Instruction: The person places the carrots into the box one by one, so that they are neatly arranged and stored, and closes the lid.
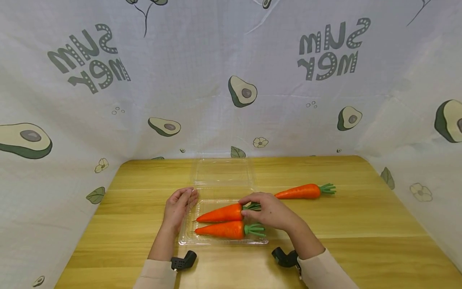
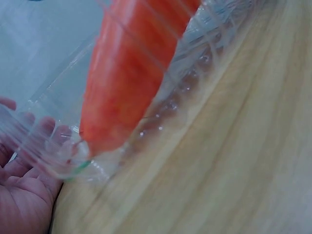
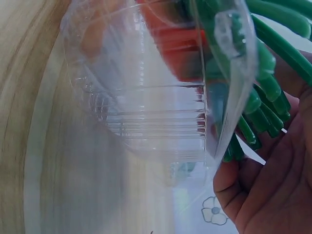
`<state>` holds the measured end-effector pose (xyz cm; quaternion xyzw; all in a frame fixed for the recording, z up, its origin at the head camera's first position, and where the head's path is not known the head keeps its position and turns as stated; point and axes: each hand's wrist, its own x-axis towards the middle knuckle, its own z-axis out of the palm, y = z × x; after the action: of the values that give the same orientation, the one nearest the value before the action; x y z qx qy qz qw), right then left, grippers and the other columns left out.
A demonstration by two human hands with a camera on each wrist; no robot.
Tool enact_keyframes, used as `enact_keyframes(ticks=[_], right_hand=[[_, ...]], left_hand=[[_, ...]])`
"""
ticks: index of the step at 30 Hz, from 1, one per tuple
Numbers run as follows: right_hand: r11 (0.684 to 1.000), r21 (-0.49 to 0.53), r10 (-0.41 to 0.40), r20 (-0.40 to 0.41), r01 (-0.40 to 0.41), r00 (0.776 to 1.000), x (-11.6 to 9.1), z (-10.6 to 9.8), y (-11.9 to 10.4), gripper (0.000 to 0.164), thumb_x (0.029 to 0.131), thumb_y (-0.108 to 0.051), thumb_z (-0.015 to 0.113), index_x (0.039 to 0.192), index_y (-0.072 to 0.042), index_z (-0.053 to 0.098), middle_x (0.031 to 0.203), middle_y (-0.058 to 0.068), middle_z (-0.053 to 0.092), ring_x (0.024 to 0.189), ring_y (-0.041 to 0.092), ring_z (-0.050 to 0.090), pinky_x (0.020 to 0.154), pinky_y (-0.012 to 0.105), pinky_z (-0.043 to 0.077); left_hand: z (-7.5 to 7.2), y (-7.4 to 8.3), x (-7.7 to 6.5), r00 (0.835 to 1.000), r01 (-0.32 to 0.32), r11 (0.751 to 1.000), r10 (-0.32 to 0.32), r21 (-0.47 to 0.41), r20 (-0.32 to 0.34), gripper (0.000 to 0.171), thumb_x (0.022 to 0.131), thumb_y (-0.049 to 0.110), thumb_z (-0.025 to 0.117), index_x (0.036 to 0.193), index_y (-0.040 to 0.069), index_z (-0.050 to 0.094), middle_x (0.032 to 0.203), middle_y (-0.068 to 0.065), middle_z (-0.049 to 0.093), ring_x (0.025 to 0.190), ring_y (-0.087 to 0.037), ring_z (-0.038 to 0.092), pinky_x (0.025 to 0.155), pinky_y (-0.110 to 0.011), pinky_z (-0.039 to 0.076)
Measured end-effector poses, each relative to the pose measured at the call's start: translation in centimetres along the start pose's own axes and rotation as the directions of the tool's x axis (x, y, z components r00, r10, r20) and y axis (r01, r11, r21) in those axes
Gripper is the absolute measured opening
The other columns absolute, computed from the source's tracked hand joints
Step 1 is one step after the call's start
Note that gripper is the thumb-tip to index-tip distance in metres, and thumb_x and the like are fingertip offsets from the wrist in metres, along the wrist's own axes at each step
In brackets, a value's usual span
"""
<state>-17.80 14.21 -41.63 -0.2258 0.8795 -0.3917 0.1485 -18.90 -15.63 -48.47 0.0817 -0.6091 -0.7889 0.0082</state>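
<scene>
A clear plastic container (image 1: 185,239) stands on the table with its lid (image 1: 223,170) folded back. Two orange carrots, tips pointing left, lie side by side in the base. My right hand (image 1: 268,210) pinches the rear carrot (image 1: 220,213) at its crown; its green stems pass under the palm. The front carrot (image 1: 221,230) lies untouched, its stems reaching the container's right rim. At the left back corner, my left hand (image 1: 178,206) rests loosely cupped against the container's side. In the left wrist view its fingers (image 2: 46,126) show through the plastic.
A third carrot (image 1: 299,192) lies on the wooden table (image 1: 361,224) behind the right hand, stems to the right. A white printed cloth (image 1: 209,88) hangs behind the table and along both sides. Black wrist cameras sit below each hand.
</scene>
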Motion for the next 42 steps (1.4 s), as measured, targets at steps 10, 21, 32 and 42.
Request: enact_keyframes(ticks=[10, 21, 32, 42], right_hand=[[1.0, 0.004, -0.018, -0.051, 0.018, 0.999, -0.2, -0.4, 0.3, 0.034, 0.094, -0.029, 0.075, 0.126, -0.019, 0.071, 0.128, 0.001, 0.069, 0.121, 0.026, 0.062, 0.101, 0.049, 0.055], [0.999, -0.049, -0.015, -0.117, 0.009, 0.993, -0.6, -0.9, 0.5, 0.038, 0.091, -0.028, 0.078, 0.127, -0.016, 0.07, 0.13, 0.0, 0.068, 0.123, 0.028, 0.06, 0.102, 0.054, 0.053], [0.998, -0.053, -0.051, -0.178, 0.042, 0.983, -1.7, -1.7, 0.9, 0.035, 0.092, -0.022, 0.077, 0.127, -0.021, 0.069, 0.132, 0.002, 0.067, 0.12, 0.027, 0.062, 0.098, 0.048, 0.053], [0.996, -0.036, 0.068, -0.286, -0.082, 0.956, -3.7, -3.7, 3.5, 0.041, 0.093, -0.031, 0.077, 0.131, -0.018, 0.068, 0.138, 0.005, 0.063, 0.126, 0.037, 0.059, 0.104, 0.059, 0.051]], left_hand=[[0.0, 0.0, 0.0, 1.0, 0.005, 1.0, -0.005, -0.007, -0.001, 0.033, 0.106, 0.016, 0.057, 0.126, -0.009, 0.057, 0.116, -0.01, 0.073, 0.107, -0.015, 0.072, 0.099, -0.029, 0.059], [0.0, 0.1, 0.0, 1.0, 0.009, 1.0, -0.009, -0.007, -0.001, 0.035, 0.105, 0.017, 0.058, 0.128, -0.009, 0.056, 0.115, -0.009, 0.074, 0.107, -0.015, 0.072, 0.1, -0.03, 0.058], [0.0, -0.1, 0.1, 1.0, -0.001, 1.0, 0.001, 0.017, -0.007, 0.035, 0.106, 0.018, 0.057, 0.128, -0.009, 0.057, 0.118, -0.011, 0.073, 0.107, -0.015, 0.072, 0.1, -0.029, 0.058], [0.1, 0.0, 0.0, 1.0, 0.004, 0.999, -0.003, 0.036, -0.015, 0.034, 0.106, 0.018, 0.056, 0.129, -0.008, 0.057, 0.122, -0.013, 0.072, 0.107, -0.013, 0.072, 0.1, -0.029, 0.058]])
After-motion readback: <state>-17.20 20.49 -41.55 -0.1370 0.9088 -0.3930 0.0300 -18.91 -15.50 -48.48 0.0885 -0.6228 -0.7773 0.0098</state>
